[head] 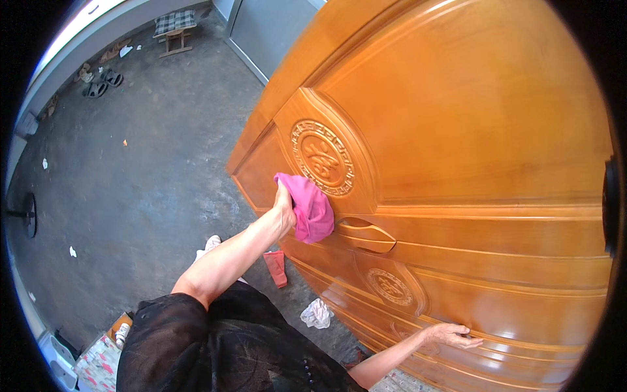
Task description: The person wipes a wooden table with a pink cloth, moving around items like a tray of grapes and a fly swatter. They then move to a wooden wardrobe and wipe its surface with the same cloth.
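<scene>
A large varnished wooden wardrobe front (470, 127) with carved round medallions fills the right side. My left hand (285, 203) holds a pink cloth (311, 208) against it, just below the upper medallion (322, 158) and beside an oval wooden handle (367, 235). The cloth hides most of the fingers. Lower right, my right hand (453, 335) is by the wood with fingers apart and nothing in it; whether it touches the surface is not clear.
On the dark floor (147, 186) lie a red cloth (277, 268), a crumpled white plastic bag (317, 313) and paper scraps. Black sandals (103, 84) and a stool with a checked cushion (175, 27) stand farther back. A floral-covered surface (95, 365) is at the lower left.
</scene>
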`<state>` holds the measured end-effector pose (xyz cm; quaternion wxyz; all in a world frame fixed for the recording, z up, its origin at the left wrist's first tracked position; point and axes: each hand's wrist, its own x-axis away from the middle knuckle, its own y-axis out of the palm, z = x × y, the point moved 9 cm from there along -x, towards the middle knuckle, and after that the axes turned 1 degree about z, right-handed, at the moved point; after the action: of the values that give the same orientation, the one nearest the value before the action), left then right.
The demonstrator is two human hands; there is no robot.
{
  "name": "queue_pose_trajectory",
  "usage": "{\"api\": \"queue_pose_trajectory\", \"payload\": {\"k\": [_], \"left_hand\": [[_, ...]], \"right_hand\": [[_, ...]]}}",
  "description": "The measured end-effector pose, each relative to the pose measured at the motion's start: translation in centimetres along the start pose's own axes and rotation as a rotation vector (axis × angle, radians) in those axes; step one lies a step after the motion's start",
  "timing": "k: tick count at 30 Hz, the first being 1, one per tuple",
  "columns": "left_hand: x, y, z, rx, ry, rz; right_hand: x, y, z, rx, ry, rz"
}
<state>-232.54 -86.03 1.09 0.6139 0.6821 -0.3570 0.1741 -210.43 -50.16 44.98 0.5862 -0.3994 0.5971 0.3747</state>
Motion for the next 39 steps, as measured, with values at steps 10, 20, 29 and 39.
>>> {"api": "queue_pose_trajectory", "payload": {"k": [10,20,29,39], "left_hand": [[9.3,7.1,2.9,-0.028,0.242,-0.236],[15.9,16.4,12.7,-0.561,1.249,-0.120],[16.1,10.0,3.7,-0.645,1.018,-0.128],[23.4,16.9,1.4,-0.838,1.402,-0.361]], "right_hand": [[0.8,0.1,-0.5,-0.023,0.047,-0.020],[0.9,0.5,-0.5,-0.012,-0.033,0.089],[1.3,0.7,-0.1,0.007,-0.022,0.090],[1.1,0.4,-0.5,-0.002,-0.104,0.077]]}}
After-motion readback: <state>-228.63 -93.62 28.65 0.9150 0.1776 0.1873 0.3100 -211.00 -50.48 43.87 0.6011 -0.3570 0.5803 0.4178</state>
